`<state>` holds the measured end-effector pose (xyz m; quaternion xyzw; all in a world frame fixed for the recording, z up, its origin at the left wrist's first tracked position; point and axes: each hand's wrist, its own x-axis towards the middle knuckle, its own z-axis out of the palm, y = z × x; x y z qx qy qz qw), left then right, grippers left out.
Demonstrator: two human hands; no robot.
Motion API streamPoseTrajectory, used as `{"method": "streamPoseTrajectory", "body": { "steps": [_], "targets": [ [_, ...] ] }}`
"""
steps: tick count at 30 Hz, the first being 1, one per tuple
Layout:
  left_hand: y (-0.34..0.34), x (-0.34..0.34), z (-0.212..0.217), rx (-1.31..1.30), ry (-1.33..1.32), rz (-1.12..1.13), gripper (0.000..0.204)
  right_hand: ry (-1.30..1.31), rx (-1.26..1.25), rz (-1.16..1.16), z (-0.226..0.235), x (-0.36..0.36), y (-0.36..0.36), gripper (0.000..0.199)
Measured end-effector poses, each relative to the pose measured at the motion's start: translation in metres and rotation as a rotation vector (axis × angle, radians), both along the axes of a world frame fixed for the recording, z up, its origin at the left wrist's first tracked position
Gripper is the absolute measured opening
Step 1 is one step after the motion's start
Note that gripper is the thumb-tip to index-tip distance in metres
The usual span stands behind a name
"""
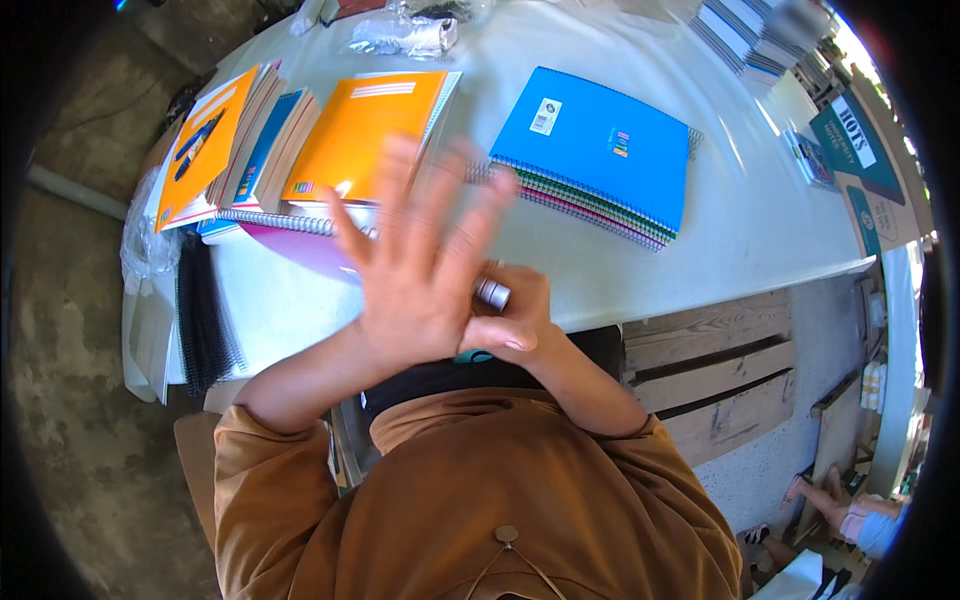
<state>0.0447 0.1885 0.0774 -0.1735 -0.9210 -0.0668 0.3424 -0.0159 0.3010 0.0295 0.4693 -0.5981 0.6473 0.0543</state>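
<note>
My left hand [415,265] is raised over the near edge of the table, fingers spread and blurred by motion, holding nothing. Close behind it, my right hand [527,305] is curled around a small cylinder [492,292] with a silver end; the rest of it is hidden. Beyond the hands lies an orange notebook [375,125] on a pile. A pink-purple spiral notebook [305,248] sticks out below that pile, partly covered by my left hand. To the right is a stack of spiral notebooks with a blue notebook [590,140] on top.
Pens [198,145] rest on another orange notebook [215,120] at the left. Black mesh-like material [200,320] hangs by the table's left edge. Clear plastic packaging [405,35] lies at the back. A printed carton [865,170] and more stacked books [745,35] are at the right.
</note>
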Motion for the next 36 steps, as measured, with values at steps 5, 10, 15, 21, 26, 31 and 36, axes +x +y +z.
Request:
{"method": "streamPoseTrajectory", "body": {
  "steps": [5, 10, 15, 21, 26, 31, 36],
  "targets": [
    [-0.008, -0.001, 0.017, -0.107, -0.118, 0.031, 0.062, -0.141, -0.024, -0.048, -0.01, -0.007, -0.003, 0.024],
    [-0.002, -0.003, 0.048, -0.022, -0.074, -0.045, 0.025, -0.143, 0.013, -0.048, -0.004, -0.007, -0.001, 0.021],
    [-0.007, 0.001, 0.071, -0.148, -0.034, -0.064, 0.022, -0.171, 0.122, -0.009, 0.015, -0.001, 0.004, 0.022],
    [-0.013, 0.001, 0.086, -0.007, -0.043, -0.09, 0.036, -0.076, -0.053, -0.019, 0.036, -0.004, 0.021, 0.026],
    [-0.025, -0.029, 0.059, 1.197, 0.361, 0.159, 0.064, -0.587, -0.956, 0.222, 0.06, -0.064, 0.044, 0.031],
    [0.026, -0.116, 0.049, 1.425, 0.282, -0.363, 0.023, -0.222, -0.439, -0.734, 0.016, -0.141, 0.068, 0.059],
    [0.027, -0.176, -0.043, 0.33, 0.097, -0.335, 0.024, -0.576, -0.58, -1.032, -0.04, -0.149, 0.107, 0.069]
  ]
}}
